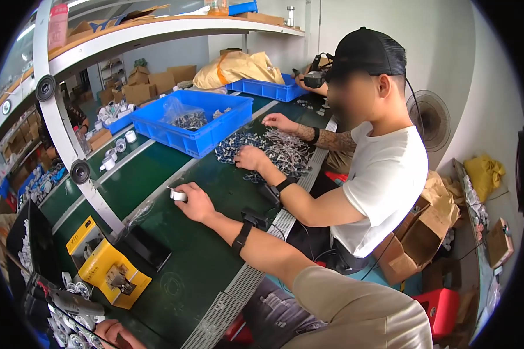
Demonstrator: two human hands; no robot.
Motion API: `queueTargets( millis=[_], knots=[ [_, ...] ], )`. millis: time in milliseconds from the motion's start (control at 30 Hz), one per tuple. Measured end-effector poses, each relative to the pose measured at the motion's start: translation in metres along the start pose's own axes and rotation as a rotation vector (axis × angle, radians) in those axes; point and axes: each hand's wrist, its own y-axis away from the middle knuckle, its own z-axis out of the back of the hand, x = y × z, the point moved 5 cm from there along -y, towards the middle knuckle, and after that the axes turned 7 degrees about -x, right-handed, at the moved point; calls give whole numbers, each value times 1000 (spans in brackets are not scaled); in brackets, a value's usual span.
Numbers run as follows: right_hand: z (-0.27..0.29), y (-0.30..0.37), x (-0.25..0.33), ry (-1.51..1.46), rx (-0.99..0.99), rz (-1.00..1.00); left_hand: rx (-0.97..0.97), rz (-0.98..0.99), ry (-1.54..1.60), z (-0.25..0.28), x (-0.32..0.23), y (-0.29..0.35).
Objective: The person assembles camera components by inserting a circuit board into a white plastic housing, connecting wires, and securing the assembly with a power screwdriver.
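My right hand (195,202) reaches across the green work surface (177,230), with thumb and fingers closed on a small white cylindrical part (178,195). At the lower left, my left hand (120,335) is partly cut off by the picture's edge. Its fingers look curled, and whatever lies in them is hidden. Close to it are a heap of white round parts (78,326) and a dark grey cylindrical tool (75,303). A yellow bench machine (113,273) with a metal mechanism stands between my two hands, beside a black flat-screened device (142,249).
A co-worker (384,168) on the right handles a pile of small metal-and-blue parts (273,151). Blue bins (195,142) stand beyond my right hand, near loose white parts (109,160). A white shelf post (67,128) rises at left. Cardboard boxes (413,232) fill the right side.
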Motion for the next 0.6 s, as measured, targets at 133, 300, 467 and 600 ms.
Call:
queueTargets(
  millis=[133,300,467,600],
  knots=[
    [19,14,70,-397,-139,267,39,-23,133,-10,-15,-6],
    [20,93,202,-810,331,540,70,195,483,-28,-38,-12],
    [10,148,228,-914,333,663,37,455,632,-32,-21,0],
    [20,145,223,-950,385,484,62,478,394,-29,-16,-6]
  ],
)
